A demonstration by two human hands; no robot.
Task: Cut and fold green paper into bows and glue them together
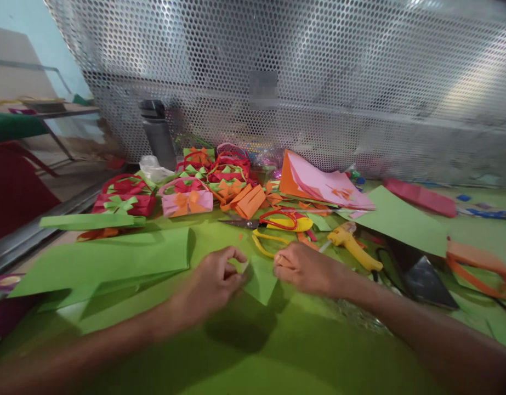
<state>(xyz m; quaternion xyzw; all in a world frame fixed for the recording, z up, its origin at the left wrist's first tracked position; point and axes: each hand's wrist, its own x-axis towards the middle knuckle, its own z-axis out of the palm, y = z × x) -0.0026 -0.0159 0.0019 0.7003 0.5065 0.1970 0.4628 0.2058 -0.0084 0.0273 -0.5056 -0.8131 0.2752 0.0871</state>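
Both of my hands pinch one small piece of green paper (261, 280) just above the green table (277, 351). My left hand (214, 282) grips its left edge with curled fingers. Closed on its upper right corner is my right hand (308, 269). Just beyond my hands lie yellow-handled scissors (273, 233) and a yellow glue gun (353, 247).
Large green sheets (108, 263) lie at the left and another green sheet (401, 219) at the right. Several small paper baskets (187, 200) and pink sheets (327, 186) crowd the back, before a perforated metal wall (318, 82) and a dark bottle (158, 134). A dark phone-like slab (421, 277) lies right.
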